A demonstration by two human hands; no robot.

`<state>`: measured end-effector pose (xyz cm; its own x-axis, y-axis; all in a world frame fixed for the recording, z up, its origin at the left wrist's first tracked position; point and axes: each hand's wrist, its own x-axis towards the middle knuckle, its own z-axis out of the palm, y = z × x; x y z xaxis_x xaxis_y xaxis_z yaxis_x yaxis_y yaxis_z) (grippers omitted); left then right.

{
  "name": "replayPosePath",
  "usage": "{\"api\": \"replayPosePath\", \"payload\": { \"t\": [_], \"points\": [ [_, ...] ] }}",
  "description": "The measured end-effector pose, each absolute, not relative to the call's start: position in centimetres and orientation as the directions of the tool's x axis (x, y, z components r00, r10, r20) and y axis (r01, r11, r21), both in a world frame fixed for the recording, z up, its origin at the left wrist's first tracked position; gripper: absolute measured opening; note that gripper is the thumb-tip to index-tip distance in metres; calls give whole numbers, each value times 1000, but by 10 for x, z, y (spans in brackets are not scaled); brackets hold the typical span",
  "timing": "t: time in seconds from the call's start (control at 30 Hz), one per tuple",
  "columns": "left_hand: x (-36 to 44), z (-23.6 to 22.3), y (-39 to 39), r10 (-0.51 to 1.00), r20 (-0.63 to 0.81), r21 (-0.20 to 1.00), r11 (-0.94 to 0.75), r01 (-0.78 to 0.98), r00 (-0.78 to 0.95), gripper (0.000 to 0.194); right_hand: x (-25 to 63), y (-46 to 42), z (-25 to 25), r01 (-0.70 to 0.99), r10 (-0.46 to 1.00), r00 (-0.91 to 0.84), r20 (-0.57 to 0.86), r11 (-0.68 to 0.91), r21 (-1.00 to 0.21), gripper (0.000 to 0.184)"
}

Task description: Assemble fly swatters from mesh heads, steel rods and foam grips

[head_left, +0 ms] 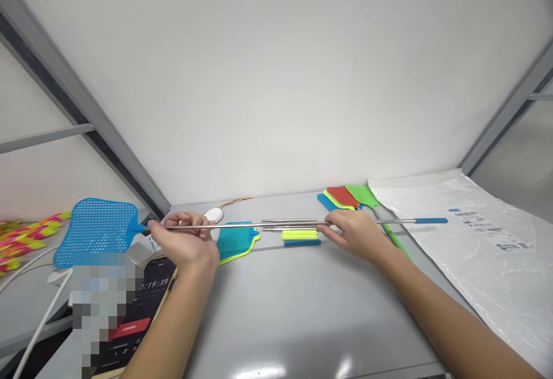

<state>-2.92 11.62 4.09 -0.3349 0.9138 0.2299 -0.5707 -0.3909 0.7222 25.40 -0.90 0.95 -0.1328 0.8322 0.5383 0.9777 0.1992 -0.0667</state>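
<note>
A blue fly swatter (101,226) with a long thin metal rod is held level across the view. My left hand (190,241) grips the rod near the swatter's head, palm turned up. Farther right along the rod, my right hand (352,230) pinches it from above, and a blue handle (432,220) sticks out beyond. Behind the rod lie loose metal rods (289,221), a yellow handle grip (299,234) and a blue handle grip (302,243). Between the hands, a teal swatter head (235,242) rests on a yellow one.
Red, green, yellow and blue swatters (343,196) are stacked by the wall. A white plastic mailer (466,241) covers the right side. On the left are a phone (149,292), a white cable (43,315), pink-yellow items (34,241) and a white mouse-shaped object (213,215).
</note>
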Motion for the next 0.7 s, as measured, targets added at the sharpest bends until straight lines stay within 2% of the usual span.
{"api": "replayPosePath", "payload": {
  "t": [0.17,0.33,0.53,0.7],
  "points": [
    [-38,49,120,894,110,714,-375,-591,-434,39,258,-9,11,985,841,-88,534,155,-80,40],
    [-48,56,126,890,42,719,-343,-605,-454,39,263,-9,10,983,830,-93,550,164,-82,40],
    [-49,51,130,858,121,741,-413,-529,-500,32,264,-10,10,980,830,-100,549,177,-88,41],
    [-36,42,131,853,138,793,-399,-460,-503,31,280,-9,10,996,818,-8,575,58,-68,50]
  ]
}}
